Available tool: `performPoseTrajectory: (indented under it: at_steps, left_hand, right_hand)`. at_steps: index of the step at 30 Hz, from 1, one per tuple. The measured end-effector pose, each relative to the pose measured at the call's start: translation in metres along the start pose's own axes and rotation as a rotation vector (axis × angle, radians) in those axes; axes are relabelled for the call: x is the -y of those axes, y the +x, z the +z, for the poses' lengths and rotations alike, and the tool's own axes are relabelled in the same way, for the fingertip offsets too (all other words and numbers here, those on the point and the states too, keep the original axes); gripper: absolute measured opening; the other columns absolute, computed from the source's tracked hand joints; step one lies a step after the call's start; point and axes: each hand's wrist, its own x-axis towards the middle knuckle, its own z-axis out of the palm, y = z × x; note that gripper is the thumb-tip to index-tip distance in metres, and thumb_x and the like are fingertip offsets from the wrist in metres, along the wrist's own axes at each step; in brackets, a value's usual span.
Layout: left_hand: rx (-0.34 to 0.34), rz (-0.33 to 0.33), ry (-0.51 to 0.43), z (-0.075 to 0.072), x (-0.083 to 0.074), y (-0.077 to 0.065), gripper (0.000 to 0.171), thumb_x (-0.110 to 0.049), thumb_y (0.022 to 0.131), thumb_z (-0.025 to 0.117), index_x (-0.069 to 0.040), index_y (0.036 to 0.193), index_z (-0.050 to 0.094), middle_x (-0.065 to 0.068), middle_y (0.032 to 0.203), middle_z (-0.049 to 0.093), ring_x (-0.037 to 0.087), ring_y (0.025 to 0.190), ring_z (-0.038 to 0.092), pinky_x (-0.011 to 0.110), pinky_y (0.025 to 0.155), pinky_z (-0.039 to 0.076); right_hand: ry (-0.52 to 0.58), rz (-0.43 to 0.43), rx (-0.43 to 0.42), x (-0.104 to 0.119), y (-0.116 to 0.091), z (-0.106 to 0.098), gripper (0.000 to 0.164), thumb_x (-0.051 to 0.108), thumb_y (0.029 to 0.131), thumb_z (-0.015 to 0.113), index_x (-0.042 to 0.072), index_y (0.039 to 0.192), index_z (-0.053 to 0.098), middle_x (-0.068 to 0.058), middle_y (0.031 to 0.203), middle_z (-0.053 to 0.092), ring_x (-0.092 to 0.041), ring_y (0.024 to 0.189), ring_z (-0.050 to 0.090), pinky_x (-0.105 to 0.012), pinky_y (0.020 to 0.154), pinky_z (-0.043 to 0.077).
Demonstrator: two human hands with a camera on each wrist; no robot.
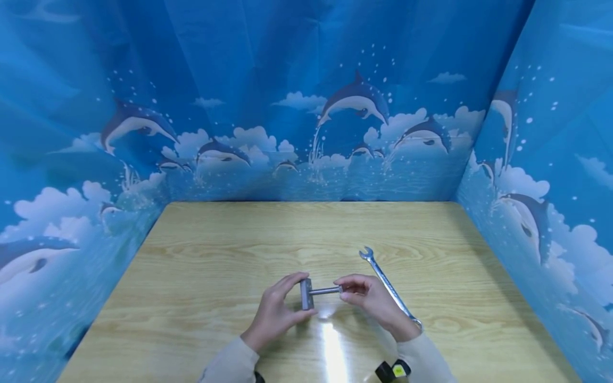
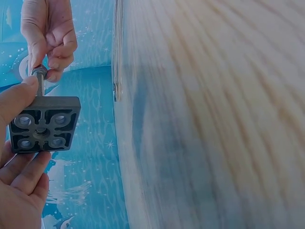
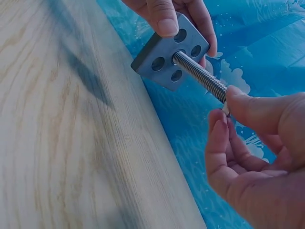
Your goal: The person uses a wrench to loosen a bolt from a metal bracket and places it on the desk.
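A square grey metal plate [image 3: 164, 71] with several holes is gripped at its edges between the thumb and fingers of my left hand [image 1: 278, 308]. From the plate's centre hole sticks out a threaded bolt [image 3: 202, 78], its shank pointing right in the head view. My right hand [image 1: 373, 303] pinches the bolt's far end, where a hex head or nut [image 2: 40, 71] shows in the left wrist view. The plate's ribbed back face is turned toward the left wrist camera. Both parts are held above the table.
A combination wrench [image 1: 390, 287] lies slantwise on the wooden table [image 1: 230, 239], beside and partly behind my right forearm. Blue curtains [image 1: 268, 69] printed with dolphins enclose the table at the back and both sides.
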Motion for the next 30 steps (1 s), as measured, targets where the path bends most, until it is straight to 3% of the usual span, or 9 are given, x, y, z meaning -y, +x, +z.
performPoseTrajectory:
  at_steps: [8,11,14,22,30]
  left_hand:
    - [0.001,0.003,-0.004,0.0011,0.0011,0.0002,0.076,-0.014,0.057,0.091,-0.005,0.125,0.058,0.008,0.125,0.063,0.021,0.115,0.060,0.033,0.101,0.049]
    - [0.004,-0.001,0.004,0.0013,0.0015,-0.0003,0.076,-0.017,0.058,0.091,-0.005,0.125,0.058,0.008,0.126,0.062,0.021,0.115,0.060,0.033,0.101,0.049]
    - [0.001,-0.003,0.009,0.0014,0.0020,-0.0009,0.076,-0.019,0.058,0.091,-0.007,0.126,0.058,0.006,0.126,0.062,0.020,0.115,0.060,0.033,0.101,0.049]
    - [-0.004,-0.011,0.009,0.0018,0.0014,-0.0013,0.077,-0.020,0.057,0.091,-0.010,0.126,0.058,0.005,0.126,0.063,0.018,0.115,0.060,0.032,0.101,0.049]
    - [-0.009,0.001,0.017,0.0023,0.0011,-0.0011,0.077,-0.020,0.057,0.091,-0.011,0.125,0.058,0.005,0.125,0.063,0.019,0.115,0.060,0.031,0.101,0.049]
  right_hand:
    - [0.017,-0.001,0.040,0.0022,-0.0010,0.0003,0.040,0.012,0.085,0.071,-0.001,0.121,0.060,-0.017,0.110,0.063,-0.023,0.095,0.061,-0.027,0.085,0.056]
    - [0.045,0.032,0.072,0.0020,-0.0010,0.0002,0.041,0.021,0.091,0.065,-0.003,0.123,0.057,-0.015,0.109,0.063,-0.028,0.097,0.062,-0.035,0.088,0.057]
    - [0.063,0.059,0.086,0.0007,-0.0007,-0.0003,0.039,0.027,0.097,0.056,-0.007,0.116,0.059,-0.013,0.102,0.066,-0.028,0.092,0.064,-0.039,0.087,0.057]
    - [0.089,0.122,0.104,-0.0016,0.0005,0.0004,0.046,0.033,0.101,0.048,-0.011,0.096,0.063,-0.004,0.078,0.066,-0.012,0.068,0.058,-0.020,0.062,0.054]
    - [0.120,0.135,0.076,0.0013,-0.0002,0.0014,0.042,0.029,0.098,0.054,-0.011,0.093,0.063,-0.003,0.075,0.065,-0.010,0.065,0.057,-0.019,0.060,0.053]
